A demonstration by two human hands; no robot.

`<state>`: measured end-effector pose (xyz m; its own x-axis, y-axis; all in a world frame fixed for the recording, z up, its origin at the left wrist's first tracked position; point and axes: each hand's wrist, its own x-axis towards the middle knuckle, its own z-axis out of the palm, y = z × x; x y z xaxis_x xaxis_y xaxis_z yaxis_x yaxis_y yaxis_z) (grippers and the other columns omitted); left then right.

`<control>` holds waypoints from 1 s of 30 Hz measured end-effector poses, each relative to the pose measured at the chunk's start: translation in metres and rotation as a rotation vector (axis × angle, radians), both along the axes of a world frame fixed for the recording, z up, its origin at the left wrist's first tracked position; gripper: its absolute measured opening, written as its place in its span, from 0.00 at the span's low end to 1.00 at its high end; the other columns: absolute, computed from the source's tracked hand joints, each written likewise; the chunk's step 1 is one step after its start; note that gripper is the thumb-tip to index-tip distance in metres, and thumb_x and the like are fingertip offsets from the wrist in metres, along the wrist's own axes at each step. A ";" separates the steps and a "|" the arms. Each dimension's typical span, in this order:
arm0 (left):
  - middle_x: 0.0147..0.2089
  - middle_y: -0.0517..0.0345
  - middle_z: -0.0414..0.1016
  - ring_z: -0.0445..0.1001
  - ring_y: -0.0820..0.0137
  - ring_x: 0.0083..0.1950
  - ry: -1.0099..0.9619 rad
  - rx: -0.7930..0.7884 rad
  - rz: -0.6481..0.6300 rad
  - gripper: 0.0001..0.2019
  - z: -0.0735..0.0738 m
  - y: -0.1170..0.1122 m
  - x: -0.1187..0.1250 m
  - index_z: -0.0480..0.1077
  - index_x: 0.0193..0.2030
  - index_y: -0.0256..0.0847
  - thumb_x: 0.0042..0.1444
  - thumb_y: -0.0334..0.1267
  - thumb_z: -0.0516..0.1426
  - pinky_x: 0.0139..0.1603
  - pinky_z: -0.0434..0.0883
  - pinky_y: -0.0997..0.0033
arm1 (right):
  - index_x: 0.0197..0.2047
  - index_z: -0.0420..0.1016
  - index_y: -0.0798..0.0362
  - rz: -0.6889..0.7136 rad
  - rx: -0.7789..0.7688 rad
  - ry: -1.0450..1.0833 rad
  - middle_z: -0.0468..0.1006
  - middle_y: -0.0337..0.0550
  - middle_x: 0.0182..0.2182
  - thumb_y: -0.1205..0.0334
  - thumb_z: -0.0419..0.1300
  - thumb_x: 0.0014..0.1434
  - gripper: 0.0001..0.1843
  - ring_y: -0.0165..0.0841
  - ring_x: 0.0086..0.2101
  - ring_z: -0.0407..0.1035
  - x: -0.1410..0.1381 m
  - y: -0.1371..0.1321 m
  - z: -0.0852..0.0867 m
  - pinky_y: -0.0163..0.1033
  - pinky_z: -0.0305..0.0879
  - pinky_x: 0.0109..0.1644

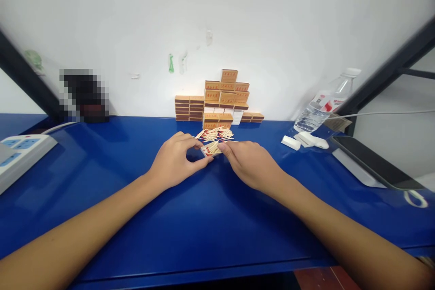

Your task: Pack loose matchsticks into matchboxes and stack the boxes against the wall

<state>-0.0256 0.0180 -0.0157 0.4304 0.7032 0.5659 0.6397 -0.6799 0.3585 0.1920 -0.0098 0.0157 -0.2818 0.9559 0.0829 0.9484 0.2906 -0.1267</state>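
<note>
Two hands on one little matchbox tray (205, 152) here, around the middle of the blue tabletop (190, 235), just on the near side of a loose heap of matches (217, 134). The left hand (175, 156) has its thumb and fingers pinching the tray around its left end; the right hand (253, 163) has its thumb down by the matchsticks (213, 147) at the right end, and honestly I can't tell if its other fingers are gripping anything, they're hidden. I'd guess the tray is super light, thin card and easy to crush, so a soft pinch on the side walls seems best. The sticks look stiff but snappable. As for containers: the tray has a bunch of sticks in it, red heads showing on the left. Farther back there's a stack of matchboxes (228, 97), contents hidden, and off to the far right a plastic bottle (314, 115) with clear liquid inside.
</note>
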 end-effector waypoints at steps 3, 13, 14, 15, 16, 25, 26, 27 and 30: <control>0.38 0.55 0.81 0.75 0.61 0.42 -0.007 0.003 -0.005 0.12 0.000 0.000 0.000 0.78 0.40 0.43 0.59 0.49 0.67 0.43 0.72 0.60 | 0.41 0.73 0.52 0.016 -0.005 0.042 0.84 0.54 0.41 0.47 0.37 0.78 0.29 0.44 0.39 0.77 0.001 0.000 0.002 0.43 0.56 0.36; 0.39 0.55 0.81 0.74 0.61 0.41 -0.013 0.026 0.002 0.12 0.001 -0.001 0.000 0.79 0.41 0.42 0.59 0.48 0.67 0.43 0.72 0.60 | 0.38 0.71 0.51 0.109 -0.010 0.146 0.83 0.51 0.39 0.47 0.37 0.78 0.28 0.42 0.38 0.76 0.004 0.000 -0.002 0.42 0.58 0.38; 0.39 0.55 0.81 0.75 0.61 0.42 -0.016 0.028 0.001 0.12 0.001 0.000 0.000 0.78 0.41 0.42 0.59 0.48 0.67 0.43 0.72 0.60 | 0.38 0.71 0.51 0.121 -0.018 0.143 0.83 0.51 0.39 0.47 0.37 0.78 0.28 0.42 0.38 0.75 0.004 0.000 -0.002 0.42 0.58 0.38; 0.39 0.55 0.81 0.75 0.61 0.42 -0.019 0.028 0.001 0.12 0.000 0.000 -0.001 0.79 0.41 0.42 0.59 0.48 0.67 0.43 0.72 0.60 | 0.39 0.71 0.51 0.130 -0.025 0.141 0.83 0.51 0.38 0.48 0.37 0.78 0.28 0.42 0.37 0.75 0.005 0.000 -0.002 0.42 0.59 0.38; 0.40 0.55 0.81 0.75 0.61 0.42 -0.020 0.027 0.002 0.12 0.000 0.000 -0.001 0.79 0.42 0.42 0.59 0.48 0.67 0.44 0.73 0.60 | 0.39 0.72 0.51 0.132 -0.026 0.144 0.83 0.51 0.38 0.48 0.37 0.78 0.28 0.42 0.37 0.75 0.006 0.001 -0.002 0.42 0.59 0.38; 0.41 0.54 0.81 0.76 0.61 0.44 0.011 0.018 -0.036 0.13 0.000 0.000 0.000 0.79 0.43 0.41 0.59 0.48 0.67 0.46 0.73 0.59 | 0.51 0.75 0.52 0.232 0.193 0.310 0.79 0.48 0.42 0.63 0.52 0.71 0.12 0.36 0.35 0.70 0.016 0.010 -0.012 0.40 0.60 0.37; 0.41 0.54 0.81 0.76 0.61 0.44 0.012 0.021 -0.044 0.13 0.000 0.001 0.000 0.79 0.43 0.41 0.59 0.48 0.68 0.46 0.74 0.59 | 0.49 0.76 0.51 0.244 0.182 0.326 0.79 0.47 0.40 0.64 0.53 0.71 0.11 0.35 0.34 0.70 0.015 0.011 -0.012 0.39 0.60 0.37; 0.41 0.54 0.81 0.76 0.61 0.44 0.015 0.023 -0.049 0.13 0.000 0.001 0.000 0.79 0.43 0.42 0.59 0.48 0.68 0.46 0.74 0.59 | 0.49 0.76 0.51 0.252 0.176 0.344 0.78 0.46 0.40 0.64 0.53 0.70 0.10 0.34 0.33 0.69 0.015 0.011 -0.013 0.39 0.59 0.37; 0.42 0.53 0.81 0.76 0.60 0.44 0.022 0.012 -0.039 0.13 0.000 0.001 -0.001 0.79 0.44 0.42 0.59 0.48 0.68 0.46 0.74 0.59 | 0.48 0.76 0.51 0.228 0.185 0.384 0.77 0.44 0.37 0.64 0.55 0.69 0.10 0.34 0.32 0.68 0.015 0.014 -0.013 0.38 0.59 0.37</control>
<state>-0.0265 0.0187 -0.0160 0.4696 0.6789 0.5644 0.6205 -0.7085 0.3360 0.2074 0.0041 0.0022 -0.3980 0.8330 0.3843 0.7528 0.5360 -0.3820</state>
